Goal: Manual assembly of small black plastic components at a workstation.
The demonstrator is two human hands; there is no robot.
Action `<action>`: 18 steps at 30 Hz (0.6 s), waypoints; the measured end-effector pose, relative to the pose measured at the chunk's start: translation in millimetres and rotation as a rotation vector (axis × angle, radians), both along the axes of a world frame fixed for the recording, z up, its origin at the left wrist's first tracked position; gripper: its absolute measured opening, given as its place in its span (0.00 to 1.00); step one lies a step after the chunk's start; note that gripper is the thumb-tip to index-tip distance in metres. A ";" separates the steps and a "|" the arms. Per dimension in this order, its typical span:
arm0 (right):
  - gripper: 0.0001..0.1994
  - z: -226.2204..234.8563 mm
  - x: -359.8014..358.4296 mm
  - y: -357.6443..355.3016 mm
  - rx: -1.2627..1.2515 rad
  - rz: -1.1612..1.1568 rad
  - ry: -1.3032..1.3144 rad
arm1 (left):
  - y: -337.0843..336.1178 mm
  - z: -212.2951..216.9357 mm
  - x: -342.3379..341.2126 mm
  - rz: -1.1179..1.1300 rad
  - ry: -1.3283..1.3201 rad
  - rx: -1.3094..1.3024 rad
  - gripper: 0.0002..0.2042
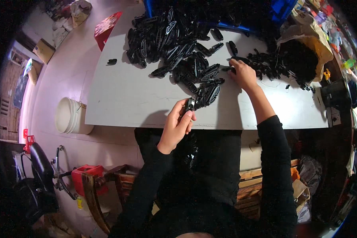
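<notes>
Left hand (177, 126) grips a black plastic part (190, 105); right hand (243, 74), at one o'clock, reaches into small black pieces (265, 63), grip hidden.

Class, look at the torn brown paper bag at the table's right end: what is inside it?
The brown paper bag holds small black plastic parts that spill out onto the white table. Its depths are too dark to see.

The left half of the table (119, 95) lies bare, with only one stray black piece (112, 61) near its far edge. The far centre is blocked by a heap of black parts (174, 43), and the far right by a bag (305, 47) spilling small parts (271, 65). A bare strip is left along the near right edge.
</notes>
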State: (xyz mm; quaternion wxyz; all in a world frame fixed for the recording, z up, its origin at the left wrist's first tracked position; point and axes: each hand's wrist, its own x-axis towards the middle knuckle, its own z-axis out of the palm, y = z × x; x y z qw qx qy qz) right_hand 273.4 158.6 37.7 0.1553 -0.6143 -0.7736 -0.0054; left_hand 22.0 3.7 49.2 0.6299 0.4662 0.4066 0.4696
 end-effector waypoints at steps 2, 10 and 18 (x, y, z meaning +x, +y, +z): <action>0.10 -2.5 0.3 6.0 -0.039 0.004 -0.049 | -1.1 0.0 1.4 -0.008 0.012 0.003 0.17; 0.11 -6.9 0.7 -6.4 -0.032 -0.064 0.098 | -3.0 -6.9 -2.7 0.021 0.016 -0.022 0.17; 0.11 -0.6 -14.3 -2.5 -0.123 0.054 0.073 | -6.1 -8.8 2.8 0.004 0.025 -0.021 0.17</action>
